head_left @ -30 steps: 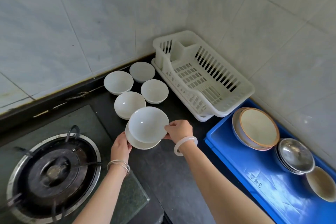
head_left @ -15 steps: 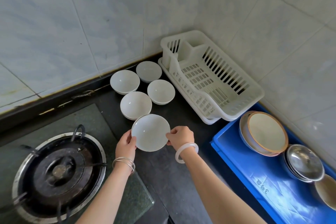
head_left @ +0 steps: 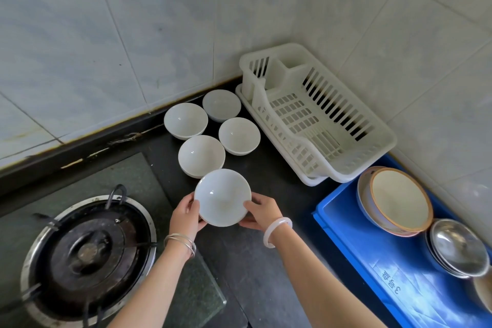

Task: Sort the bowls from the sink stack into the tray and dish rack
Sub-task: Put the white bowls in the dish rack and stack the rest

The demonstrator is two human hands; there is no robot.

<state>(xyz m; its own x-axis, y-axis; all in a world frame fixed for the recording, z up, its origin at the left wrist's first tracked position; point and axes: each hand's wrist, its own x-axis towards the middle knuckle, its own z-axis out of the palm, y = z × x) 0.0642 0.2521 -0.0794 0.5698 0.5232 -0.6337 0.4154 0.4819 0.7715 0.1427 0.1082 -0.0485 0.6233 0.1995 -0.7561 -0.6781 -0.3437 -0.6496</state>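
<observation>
Surface: dark tabletop [head_left: 266,261], in a corner of pale tiled walls [head_left: 106,34].
Left grip: my left grip [head_left: 186,217] grasps the white bowl [head_left: 222,197] at its left side.
Right grip: my right grip [head_left: 262,212] grasps its right side.
Around: four bowls [head_left: 201,154] just beyond both grips; dish rack [head_left: 383,138] and blue tray [head_left: 359,247] to their right.

Soft daylight, sharp centre, glare on blue tray [head_left: 356,242], wide-angle edge bending.

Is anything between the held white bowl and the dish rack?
Nothing visible. The white bowl, gripped by left hand and right hand, faces bare counter up to the dish rack; the four other bowls sit left of that path.
</observation>
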